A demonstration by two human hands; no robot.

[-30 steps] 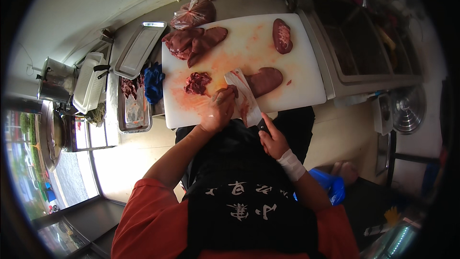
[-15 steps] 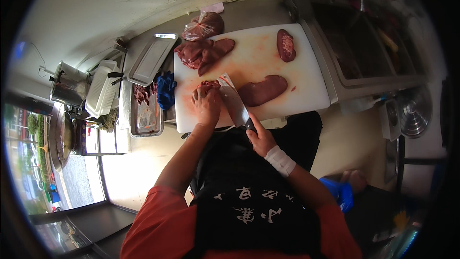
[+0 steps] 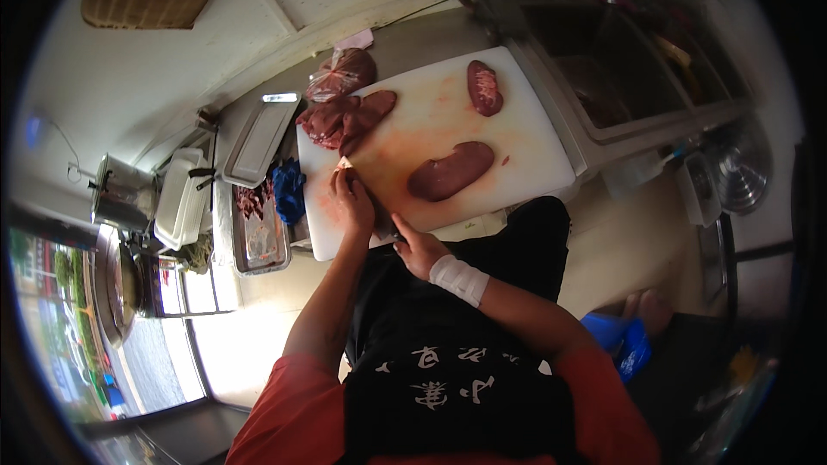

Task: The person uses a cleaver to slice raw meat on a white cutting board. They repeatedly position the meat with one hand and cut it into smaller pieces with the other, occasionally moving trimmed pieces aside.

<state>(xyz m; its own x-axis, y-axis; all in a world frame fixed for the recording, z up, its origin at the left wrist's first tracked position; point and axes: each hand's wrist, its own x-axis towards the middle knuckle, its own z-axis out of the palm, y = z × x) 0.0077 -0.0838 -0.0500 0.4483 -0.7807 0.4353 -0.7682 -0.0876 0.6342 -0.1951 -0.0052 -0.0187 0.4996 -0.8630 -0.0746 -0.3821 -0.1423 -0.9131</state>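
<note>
My right hand [image 3: 419, 250], with a white wrap at the wrist, grips the dark handle of a cleaver [image 3: 383, 213]. Its shadowed blade points away over the near left of a white cutting board [image 3: 534, 159]. Beside the blade, my left hand [image 3: 351, 205] has its fingers bent and drawn together; what lies under them is hidden. A smooth slab of dark red, liver-like meat [image 3: 450, 171] rests right of the blade. Farther off lie a heap of the same meat [image 3: 349, 119] at the left and a smaller piece with a pale cut face [image 3: 485, 88] at the right.
Behind the heap sits a clear bag of meat [image 3: 343, 74]. Left of the board are a blue cloth or bag [image 3: 289, 191], a metal tray [image 3: 263, 251] with meat scraps, an upper tray [image 3: 261, 139] and a white basket [image 3: 181, 198]. A sink [image 3: 594, 129] adjoins at the right.
The cleaver has shifted left and turned, so its blade shows dark instead of bright. Both hands have moved closer together, and the meat pieces at the left fingertips are no longer visible. The view has tilted.
</note>
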